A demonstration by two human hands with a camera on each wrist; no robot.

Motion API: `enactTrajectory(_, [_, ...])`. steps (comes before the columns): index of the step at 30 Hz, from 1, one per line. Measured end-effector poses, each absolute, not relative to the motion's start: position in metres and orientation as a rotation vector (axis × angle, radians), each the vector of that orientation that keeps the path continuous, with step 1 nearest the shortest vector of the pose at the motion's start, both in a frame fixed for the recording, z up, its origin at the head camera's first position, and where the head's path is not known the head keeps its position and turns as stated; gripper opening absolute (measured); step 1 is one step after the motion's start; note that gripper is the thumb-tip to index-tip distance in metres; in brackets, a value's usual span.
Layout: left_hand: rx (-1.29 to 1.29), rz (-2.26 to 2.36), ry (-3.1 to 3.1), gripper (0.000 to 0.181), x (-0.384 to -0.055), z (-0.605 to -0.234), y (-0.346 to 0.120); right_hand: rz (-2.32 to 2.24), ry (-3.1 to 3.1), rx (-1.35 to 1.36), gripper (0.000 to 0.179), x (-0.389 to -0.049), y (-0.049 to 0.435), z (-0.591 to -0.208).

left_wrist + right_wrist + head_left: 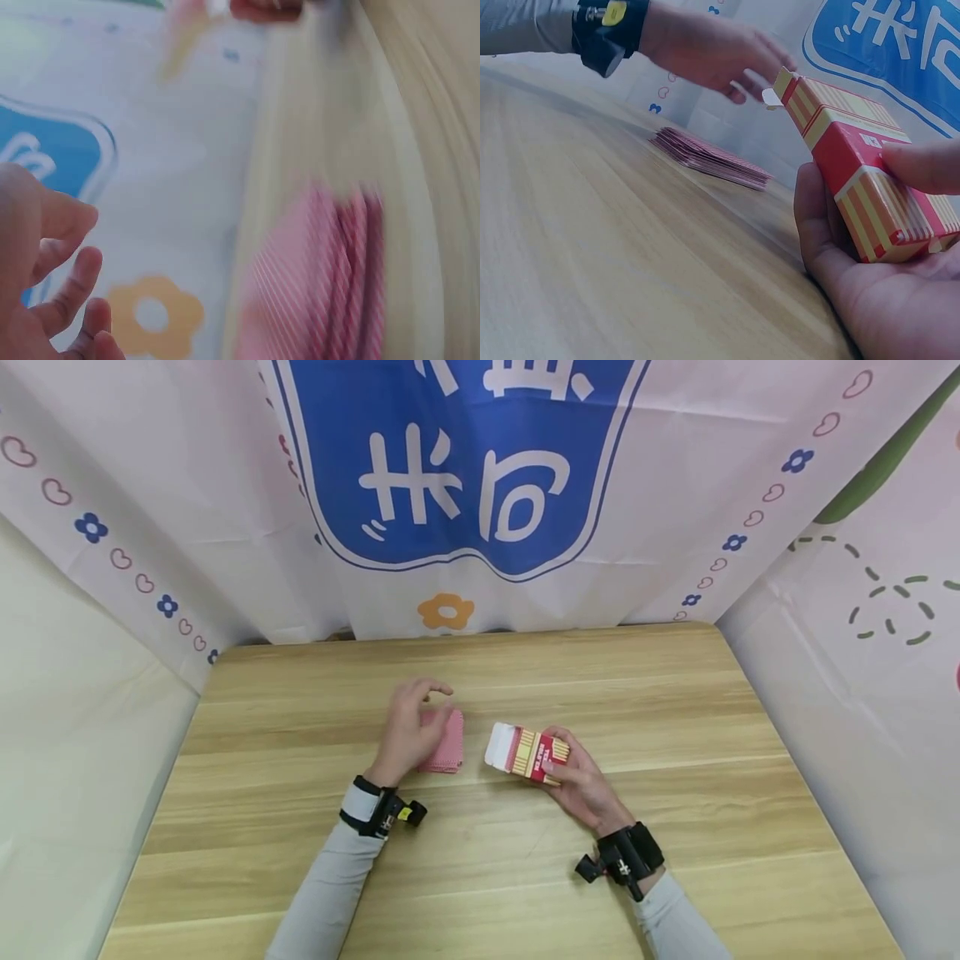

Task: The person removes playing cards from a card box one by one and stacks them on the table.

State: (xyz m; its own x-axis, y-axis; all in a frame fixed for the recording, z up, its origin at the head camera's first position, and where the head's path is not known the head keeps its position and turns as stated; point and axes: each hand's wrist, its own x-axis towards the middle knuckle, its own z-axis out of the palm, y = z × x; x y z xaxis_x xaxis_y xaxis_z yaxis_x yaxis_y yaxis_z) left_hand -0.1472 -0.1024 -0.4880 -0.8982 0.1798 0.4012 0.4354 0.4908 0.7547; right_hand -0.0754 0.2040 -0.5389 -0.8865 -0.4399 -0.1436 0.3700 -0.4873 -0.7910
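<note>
A stack of playing cards [450, 745] with pink patterned backs lies on the table left of the middle, its edges slightly uneven in the left wrist view. Just over the stack hovers my left hand [408, 727], fingers loosely bent and nothing between them; the right wrist view shows a gap between hand and cards. My right hand [588, 789] grips a red and yellow striped card box [870, 165], thumb on its printed face and fingers beneath. The box's white flap [500, 745] stands open and points left, towards the stack. What is inside the box cannot be seen.
The wooden table [480, 877] reaches back to a white cloth [637, 585] with a blue printed emblem and an orange flower. Pale cloth walls stand along the left and right sides. Each wrist wears a black strap with a small camera.
</note>
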Motion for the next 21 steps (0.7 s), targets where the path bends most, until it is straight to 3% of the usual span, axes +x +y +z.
enactTrajectory(9, [-0.677, -1.559, -2.579, 0.01, -0.12, -0.465, -0.07, -2.371, 1.21, -0.121, 0.051, -0.077, 0.205, -0.541])
enactTrajectory(14, [-0.742, -1.484, -2.751, 0.009, -0.113, -0.472, -0.057, -2.375, 1.188, -0.128, 0.051, -0.077, 0.204, -0.541])
enactTrajectory(21, [-0.713, -1.54, -2.847, 0.021, -0.113, -0.484, -0.046, -2.38, 1.189, -0.129, 0.05, -0.075, 0.204, -0.54])
